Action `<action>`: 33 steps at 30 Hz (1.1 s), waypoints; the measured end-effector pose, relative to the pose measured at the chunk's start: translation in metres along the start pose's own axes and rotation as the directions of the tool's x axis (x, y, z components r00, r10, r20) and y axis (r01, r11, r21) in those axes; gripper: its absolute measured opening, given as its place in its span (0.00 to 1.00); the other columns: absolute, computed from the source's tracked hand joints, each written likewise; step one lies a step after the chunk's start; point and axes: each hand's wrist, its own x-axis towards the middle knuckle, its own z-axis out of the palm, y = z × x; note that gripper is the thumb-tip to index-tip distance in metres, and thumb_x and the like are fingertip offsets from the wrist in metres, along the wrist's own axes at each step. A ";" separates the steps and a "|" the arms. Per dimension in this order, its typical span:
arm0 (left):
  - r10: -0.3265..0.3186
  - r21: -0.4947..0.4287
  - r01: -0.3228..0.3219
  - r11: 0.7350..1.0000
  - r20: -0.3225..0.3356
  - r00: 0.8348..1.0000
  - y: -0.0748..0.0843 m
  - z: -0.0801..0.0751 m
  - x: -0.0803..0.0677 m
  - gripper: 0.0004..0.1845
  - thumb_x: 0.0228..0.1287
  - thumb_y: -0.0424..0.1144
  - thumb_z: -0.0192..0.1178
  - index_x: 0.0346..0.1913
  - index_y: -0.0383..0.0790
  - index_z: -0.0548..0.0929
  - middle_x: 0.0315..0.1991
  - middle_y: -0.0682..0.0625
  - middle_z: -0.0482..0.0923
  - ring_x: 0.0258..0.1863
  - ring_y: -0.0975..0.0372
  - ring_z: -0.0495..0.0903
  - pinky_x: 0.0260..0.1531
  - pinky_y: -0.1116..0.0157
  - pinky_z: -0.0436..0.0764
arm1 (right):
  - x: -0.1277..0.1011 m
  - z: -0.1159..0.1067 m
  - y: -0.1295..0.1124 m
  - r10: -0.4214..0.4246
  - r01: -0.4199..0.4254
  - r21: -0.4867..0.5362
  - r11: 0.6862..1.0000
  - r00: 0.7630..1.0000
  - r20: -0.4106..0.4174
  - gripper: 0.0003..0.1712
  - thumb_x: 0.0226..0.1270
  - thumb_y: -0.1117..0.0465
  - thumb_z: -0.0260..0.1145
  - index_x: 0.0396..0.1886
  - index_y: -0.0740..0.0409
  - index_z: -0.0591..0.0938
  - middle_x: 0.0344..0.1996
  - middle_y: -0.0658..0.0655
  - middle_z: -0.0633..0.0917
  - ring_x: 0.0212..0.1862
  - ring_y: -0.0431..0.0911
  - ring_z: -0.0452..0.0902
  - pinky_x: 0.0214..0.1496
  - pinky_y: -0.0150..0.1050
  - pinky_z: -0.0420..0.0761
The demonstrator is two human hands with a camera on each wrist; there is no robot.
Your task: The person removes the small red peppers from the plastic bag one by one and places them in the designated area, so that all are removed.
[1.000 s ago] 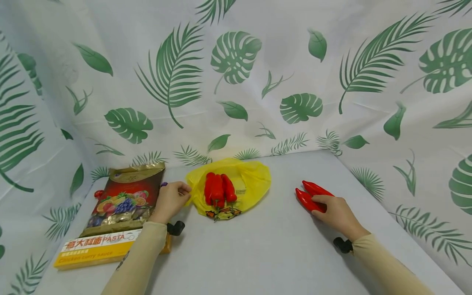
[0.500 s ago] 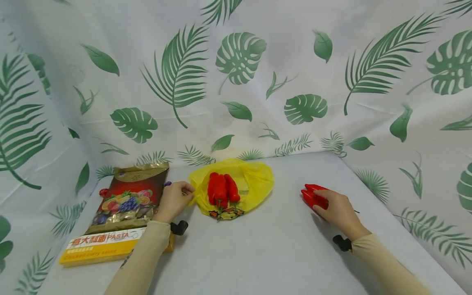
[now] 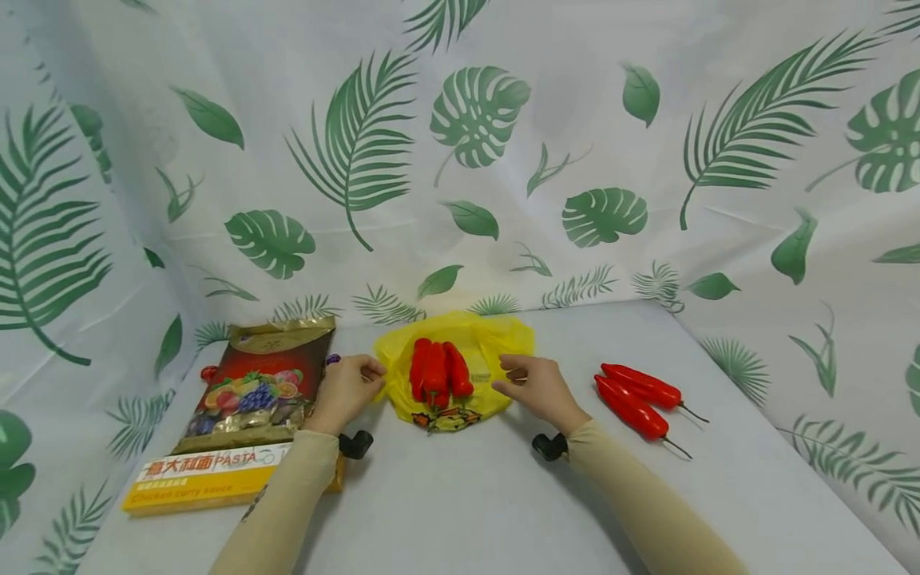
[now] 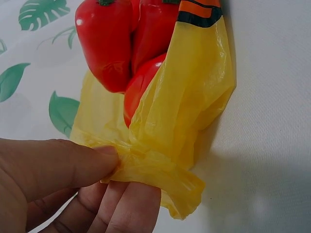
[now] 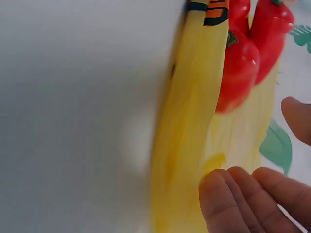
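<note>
A yellow plastic bag (image 3: 410,329) lies spread with its mouth facing the person and several red peppers (image 3: 434,371) grouped inside. At its left edge, my left hand (image 3: 348,391) pinches the bunched plastic between thumb and fingers, plain in the left wrist view. My right hand (image 3: 539,388) is beside the bag's right edge. In the right wrist view its thumb stands well apart from the extended fingers (image 5: 243,199), which overlap the yellow plastic, and nothing is held. Two more red peppers (image 3: 632,409) lie side by side on the table, stems toward the lower right.
To the left lies a dark red and gold fruit-print packet (image 3: 269,359), with a yellow and white pasta box (image 3: 208,483) in front of it. A leaf-print curtain (image 3: 388,200) borders the white table (image 3: 460,503) at the back and sides.
My right hand has set the two red peppers down on the right and moved left, empty, to the bag's right edge. My left hand stays at the bag's left edge.
</note>
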 end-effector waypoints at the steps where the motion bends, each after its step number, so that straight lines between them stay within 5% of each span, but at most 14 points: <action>1: 0.005 -0.006 -0.005 1.000 0.001 1.000 0.000 0.001 0.000 0.03 0.63 0.35 0.70 0.38 0.40 0.89 0.33 0.48 0.89 0.33 0.59 0.85 0.34 0.64 0.83 | 0.005 0.006 -0.004 0.007 -0.007 0.017 1.000 1.000 0.000 0.32 0.67 0.55 0.75 0.67 0.64 0.80 0.61 0.64 0.86 0.54 0.56 0.88 0.54 0.48 0.88; 14: 0.052 -0.030 -0.052 0.998 0.000 0.999 0.003 0.005 0.003 0.03 0.62 0.33 0.70 0.37 0.36 0.89 0.32 0.47 0.89 0.32 0.60 0.85 0.33 0.65 0.82 | 0.047 0.048 -0.028 0.198 -0.203 0.098 0.974 0.978 0.056 0.36 0.60 0.49 0.80 0.65 0.60 0.83 0.52 0.57 0.90 0.52 0.51 0.85 0.54 0.43 0.88; 23: 0.025 -0.014 -0.025 1.000 0.004 1.000 0.002 0.004 0.004 0.02 0.62 0.34 0.70 0.37 0.39 0.90 0.33 0.48 0.89 0.32 0.60 0.85 0.34 0.65 0.82 | 0.049 0.051 -0.032 0.195 -0.197 0.109 0.974 0.980 0.028 0.26 0.63 0.59 0.76 0.60 0.63 0.85 0.50 0.59 0.91 0.49 0.49 0.86 0.53 0.42 0.88; 33: 0.034 -0.004 -0.034 0.999 -0.015 0.999 -0.004 -0.003 0.000 0.03 0.62 0.34 0.71 0.37 0.39 0.90 0.33 0.47 0.89 0.34 0.58 0.86 0.36 0.61 0.84 | 0.018 0.024 -0.030 0.128 -0.131 0.126 0.983 0.991 0.034 0.27 0.65 0.60 0.75 0.64 0.59 0.84 0.53 0.59 0.90 0.52 0.51 0.87 0.50 0.43 0.89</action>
